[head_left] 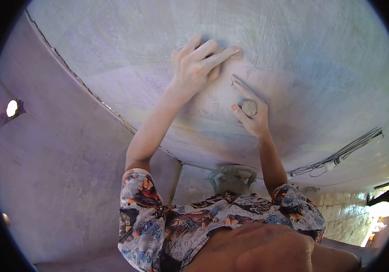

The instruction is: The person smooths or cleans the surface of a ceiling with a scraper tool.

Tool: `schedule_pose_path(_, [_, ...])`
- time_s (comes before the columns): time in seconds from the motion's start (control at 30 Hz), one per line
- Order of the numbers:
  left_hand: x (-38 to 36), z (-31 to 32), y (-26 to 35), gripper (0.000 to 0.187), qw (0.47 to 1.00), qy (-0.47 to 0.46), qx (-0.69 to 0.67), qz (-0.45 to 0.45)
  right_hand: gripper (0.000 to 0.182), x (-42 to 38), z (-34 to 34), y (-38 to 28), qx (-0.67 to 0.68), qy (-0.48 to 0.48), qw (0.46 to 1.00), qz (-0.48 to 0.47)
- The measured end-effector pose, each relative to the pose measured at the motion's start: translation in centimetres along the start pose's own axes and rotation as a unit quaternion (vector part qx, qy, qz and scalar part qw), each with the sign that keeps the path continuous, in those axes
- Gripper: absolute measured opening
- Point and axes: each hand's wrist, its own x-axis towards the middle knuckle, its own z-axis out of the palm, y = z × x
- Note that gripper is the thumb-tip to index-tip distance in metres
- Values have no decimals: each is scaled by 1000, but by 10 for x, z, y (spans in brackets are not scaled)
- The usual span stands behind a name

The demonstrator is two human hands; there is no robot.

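Observation:
My left hand point(197, 65) is at the pale plastered surface point(303, 50), with its back toward me and its fingers bent. One finger stretches right to a small pale edge under its tip; what lies beneath the fingers is hidden. Just below and to the right, my right hand point(254, 111) is closed round a grey round-ended object point(249, 108) whose disc-like end faces me. Its index finger points up and left along the surface. What the rest of this object looks like cannot be made out. Whitish dust covers both hands.
A rough crack-like seam point(83, 84) separates the plastered surface from a purplish wall point(67, 172) on the left. Dark cables point(339, 156) run along the right. The back of a green chair point(233, 174) shows beyond my patterned shirt. A bright opening point(12, 108) is at far left.

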Motion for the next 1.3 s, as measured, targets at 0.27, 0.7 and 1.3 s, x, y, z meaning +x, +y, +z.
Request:
schedule_pose_path(0.27, [-7, -5, -1, 49, 999, -15, -25, -15, 51, -1, -16, 3, 56, -63, 994, 76])
schedule_pose_path(0.7, [10, -5, 28, 51, 998, -35, -50, -4, 37, -13, -45, 3, 171, -125, 976, 51])
schedule_pose_path(1.3, [-23, -28, 6, 44, 1000, 14, -6, 10, 33, -19, -37, -5, 186, -183, 965, 17])
